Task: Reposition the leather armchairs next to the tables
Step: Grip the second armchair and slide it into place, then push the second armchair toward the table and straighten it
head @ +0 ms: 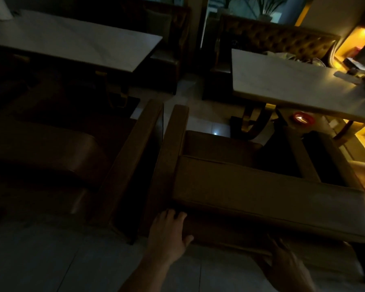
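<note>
Pushing the right armchair (261,186) from behind, the left hand (169,232) and right hand (282,258) lie spread, pinching nothing; it is not yet beside its surface (293,85).

Armchair A (67,157): left of frame, before left table (72,41) | Armchair B (251,186): centre-right, just beside A, before right table (293,83) | Benches: upper frame, behind tables | Left hand (167,234), right hand (287,262): lower frame, on B's back

Smooth brown leather covers the armchair (261,192) (slight sheen); the table (287,85) top looks polished, marble-like.
</note>
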Tool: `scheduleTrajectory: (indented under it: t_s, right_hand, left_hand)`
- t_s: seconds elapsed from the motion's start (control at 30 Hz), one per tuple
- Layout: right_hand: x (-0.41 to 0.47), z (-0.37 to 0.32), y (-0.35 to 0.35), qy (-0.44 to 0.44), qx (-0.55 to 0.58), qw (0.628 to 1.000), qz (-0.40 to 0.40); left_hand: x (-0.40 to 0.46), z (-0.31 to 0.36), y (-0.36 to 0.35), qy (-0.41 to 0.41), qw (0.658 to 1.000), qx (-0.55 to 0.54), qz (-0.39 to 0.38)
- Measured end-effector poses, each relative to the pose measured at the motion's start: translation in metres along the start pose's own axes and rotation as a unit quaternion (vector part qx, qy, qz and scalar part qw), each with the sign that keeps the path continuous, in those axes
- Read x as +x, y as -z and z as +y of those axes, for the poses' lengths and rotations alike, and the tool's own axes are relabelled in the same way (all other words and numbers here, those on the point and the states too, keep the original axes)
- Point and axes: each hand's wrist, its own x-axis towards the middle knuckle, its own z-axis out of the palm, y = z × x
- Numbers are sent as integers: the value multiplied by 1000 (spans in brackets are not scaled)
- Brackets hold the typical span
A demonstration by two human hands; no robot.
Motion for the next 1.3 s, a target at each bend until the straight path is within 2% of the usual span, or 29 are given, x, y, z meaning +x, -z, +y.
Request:
scheduleTrajectory:
  t_s: [0.13,0.53,0.77,0.93,1.3]
  right_hand:
    - [-15,-20,31,-13,15,999,-41]
    - [-75,-54,89,2,7,1000,13]
    - [-110,-29,112,-5,35,998,54]
    - [-145,46,127,-12,47,997,65]
    - [-218,305,167,-79,95,984,130]
  left_hand:
    - [-14,12,14,-27,1000,5,5]
    - [-56,69,69,-124,991,53,-10]
    - [-75,132,77,-148,986,80,-22]
    - [-94,223,55,-172,981,89,-24]
    - [-139,448,-40,-234,971,51,-5]
